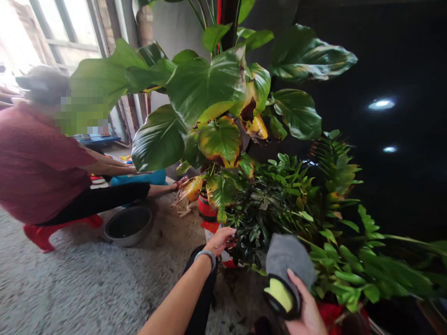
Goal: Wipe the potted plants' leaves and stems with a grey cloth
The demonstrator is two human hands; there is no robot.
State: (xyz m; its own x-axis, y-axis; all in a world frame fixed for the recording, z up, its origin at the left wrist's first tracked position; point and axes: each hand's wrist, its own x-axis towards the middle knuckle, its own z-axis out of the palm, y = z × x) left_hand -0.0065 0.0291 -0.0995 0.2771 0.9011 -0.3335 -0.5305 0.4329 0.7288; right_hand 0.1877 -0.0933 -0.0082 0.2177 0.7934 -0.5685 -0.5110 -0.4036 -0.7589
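My left hand [220,240], with a bracelet at the wrist, reaches to the edge of the dark-leaved bushy plant [256,211]. Its fingers are stretched out and apart; whether the tips touch the leaves I cannot tell. In my right hand [306,304], at the lower right, is a grey fabric item with a black rim and a lime-green part [289,260]. My thumb presses on its grey side, and the other fingers are mostly hidden. What kind of item it is does not show clearly. It is held in front of the plants' lower leaves.
A large-leaved plant [209,88] with browned leaves stands ahead in a red pot [206,208]. More green plants [349,260] spread to the right. At left, a person [42,158] sits on a red stool [38,236] beside a grey basin [130,239].
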